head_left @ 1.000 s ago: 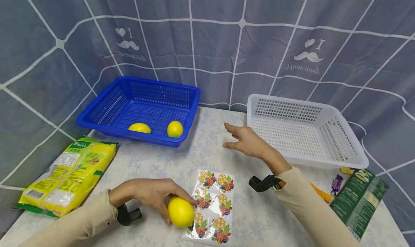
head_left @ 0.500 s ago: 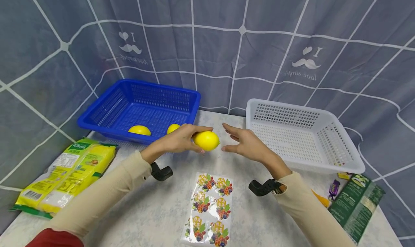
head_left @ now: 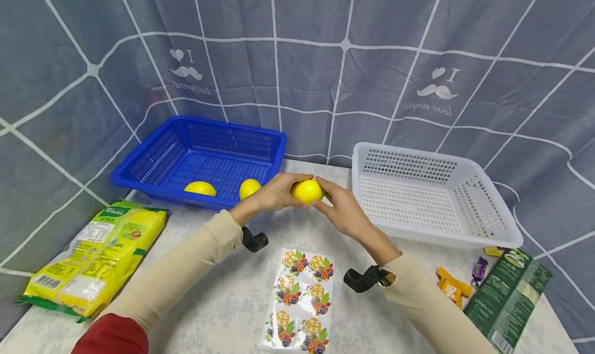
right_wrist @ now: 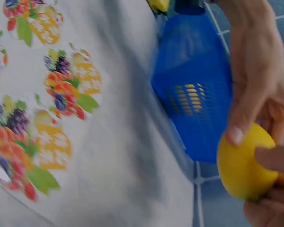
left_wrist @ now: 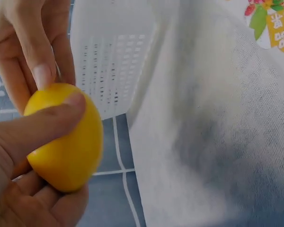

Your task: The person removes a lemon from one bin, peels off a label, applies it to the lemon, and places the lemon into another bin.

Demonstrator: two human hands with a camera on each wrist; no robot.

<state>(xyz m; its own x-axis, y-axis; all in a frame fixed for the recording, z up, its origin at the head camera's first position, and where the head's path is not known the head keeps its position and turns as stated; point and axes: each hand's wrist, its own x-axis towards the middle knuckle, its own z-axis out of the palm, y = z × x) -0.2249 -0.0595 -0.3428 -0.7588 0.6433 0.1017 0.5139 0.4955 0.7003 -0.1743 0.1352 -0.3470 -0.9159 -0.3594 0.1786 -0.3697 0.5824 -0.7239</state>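
Note:
A yellow lemon is up between both hands, over the far middle of the table. My left hand grips it from the left, thumb across its side and fingers beneath in the left wrist view. From the other side my right hand pinches it; the right wrist view shows that thumb pressed on the lemon and fingertips at its lower end. Two more lemons lie in the blue basket: one lemon at the front left, another lemon near the right wall, partly behind my left hand.
A white basket stands at the right. In front lies a sheet of fruit stickers. A yellow Knorr bag is at the left; a green packet, an orange wrapper and a purple wrapped candy are at the right.
My left hand has lifted the lemon off the sticker sheet area and carried it up and rightward. My right hand, earlier spread beside the white basket, has moved left and now pinches the lemon too.

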